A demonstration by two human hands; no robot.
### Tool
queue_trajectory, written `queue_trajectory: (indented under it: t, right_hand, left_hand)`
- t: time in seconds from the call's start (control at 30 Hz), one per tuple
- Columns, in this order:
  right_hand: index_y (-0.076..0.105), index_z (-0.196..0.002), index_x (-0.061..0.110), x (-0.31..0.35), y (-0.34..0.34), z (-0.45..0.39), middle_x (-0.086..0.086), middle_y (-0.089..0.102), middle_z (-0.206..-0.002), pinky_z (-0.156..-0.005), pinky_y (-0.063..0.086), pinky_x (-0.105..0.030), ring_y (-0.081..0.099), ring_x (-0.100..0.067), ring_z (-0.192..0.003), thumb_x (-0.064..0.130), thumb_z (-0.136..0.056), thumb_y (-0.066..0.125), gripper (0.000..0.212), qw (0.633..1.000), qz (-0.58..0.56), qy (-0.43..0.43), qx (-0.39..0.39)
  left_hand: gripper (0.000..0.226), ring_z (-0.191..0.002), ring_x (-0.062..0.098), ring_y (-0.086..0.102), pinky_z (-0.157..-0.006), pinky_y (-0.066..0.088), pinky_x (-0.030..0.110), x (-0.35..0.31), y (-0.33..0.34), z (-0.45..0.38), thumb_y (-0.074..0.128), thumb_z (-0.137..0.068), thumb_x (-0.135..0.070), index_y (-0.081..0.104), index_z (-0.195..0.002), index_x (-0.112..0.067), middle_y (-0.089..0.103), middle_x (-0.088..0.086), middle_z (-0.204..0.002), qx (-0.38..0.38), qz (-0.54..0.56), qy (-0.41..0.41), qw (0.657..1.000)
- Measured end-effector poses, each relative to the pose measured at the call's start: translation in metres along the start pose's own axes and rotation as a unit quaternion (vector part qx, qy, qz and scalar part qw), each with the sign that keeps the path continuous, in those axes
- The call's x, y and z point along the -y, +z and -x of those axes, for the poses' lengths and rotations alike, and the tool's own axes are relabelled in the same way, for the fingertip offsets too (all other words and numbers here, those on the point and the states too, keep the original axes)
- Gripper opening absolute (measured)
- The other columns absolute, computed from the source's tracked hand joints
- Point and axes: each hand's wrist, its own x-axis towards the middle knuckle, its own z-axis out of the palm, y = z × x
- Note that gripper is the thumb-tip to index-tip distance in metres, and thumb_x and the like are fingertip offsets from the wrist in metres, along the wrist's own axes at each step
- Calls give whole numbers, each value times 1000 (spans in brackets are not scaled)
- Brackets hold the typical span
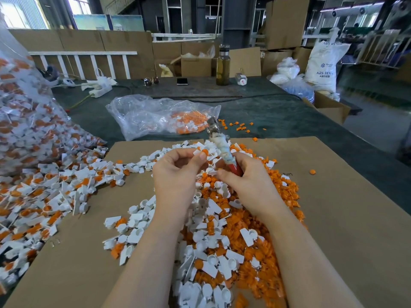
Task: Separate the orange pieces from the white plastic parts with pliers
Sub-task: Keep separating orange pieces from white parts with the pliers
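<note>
1. The left hand [178,167] is curled and pinches a white plastic part [198,152] with an orange piece [205,152] in it, held up over the pile.
2. The right hand [242,181] grips the pliers [219,143] by the red handle, with the metal tip pointing up and away.
3. The pliers sit just beside the pinched part.
4. Under both hands, a mixed pile of white parts [209,258] and orange pieces [266,252] lies on brown cardboard [333,218] on the desk [278,112].
5. A clear bag [155,116] with more orange bits lies behind.
</note>
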Motion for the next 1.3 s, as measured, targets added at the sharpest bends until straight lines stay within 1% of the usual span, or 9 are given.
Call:
queue_trajectory:
  t: [0.13,0.27,0.43,0.53,0.63,0.8,1.07,1.23,1.3]
  right_hand:
    - [62,-100,13,0,-12,2,-7,65,-91,-79,51,-41,62,-21,-83,25,-88,67,17,996,9,18,86]
    - [59,-100,22,1,-15,3,-1,61,-90,-72,49,-30,60,-15,-82,27,-88,67,16,985,40,33,162]
    - [57,-122,18,0,-16,4,7,63,-98,-76,46,-25,61,-10,-88,20,-89,66,35,979,25,40,196]
    - [57,-123,16,-2,-16,3,13,58,-90,-74,42,-26,57,-7,-80,19,-89,65,35,978,37,36,201]
    - [64,-96,24,-3,-14,3,21,56,-66,-61,42,-25,51,0,-58,12,-89,61,15,980,47,16,194]
    - [65,-87,19,-3,-9,3,27,55,-58,-48,36,-13,49,1,-49,4,-87,55,17,982,60,-2,180]
    - [65,-82,26,-6,-7,3,22,59,-64,-51,35,-13,52,2,-56,8,-87,55,21,983,91,-12,159]
    - [56,-98,30,-10,0,2,18,53,-77,-58,36,-22,52,-3,-71,28,-91,60,9,980,163,-44,105]
    - [51,-96,32,-11,1,1,19,51,-78,-60,39,-24,52,-5,-72,31,-92,59,9,979,182,-47,83]
  left_hand:
    - [10,-65,11,73,-61,53,14,-2,-4,-2,75,-83,-4,70,-82,-12,74,-3,-67,-1,39,-8,999]
    - [8,-65,11,72,-63,54,15,-2,-9,-5,73,-85,-2,69,-86,-9,72,-4,-66,3,52,8,999]
    - [11,-62,5,69,-62,53,14,-2,-13,-6,71,-87,-2,69,-82,-11,72,-7,-65,14,51,33,998]
    - [10,-64,6,70,-64,54,15,-1,-15,-7,71,-87,-3,69,-83,-12,73,-6,-68,18,51,33,998]
    - [10,-65,8,70,-67,56,18,0,-16,-9,71,-87,-4,70,-82,-13,73,-6,-68,18,50,31,998]
    - [11,-62,7,68,-68,56,19,0,-17,-10,71,-86,-2,69,-81,-12,71,-6,-66,18,62,19,998]
    - [11,-59,6,68,-64,55,17,0,-17,-11,69,-86,1,68,-83,-9,72,-7,-65,21,74,-10,997]
    - [4,-74,11,74,-69,60,21,-1,-28,-17,68,-89,-7,69,-92,-8,77,1,-80,1,161,-125,979]
    - [14,-84,13,76,-68,60,21,-2,-41,-26,66,-90,-11,69,-102,-6,78,5,-91,-55,223,-186,955]
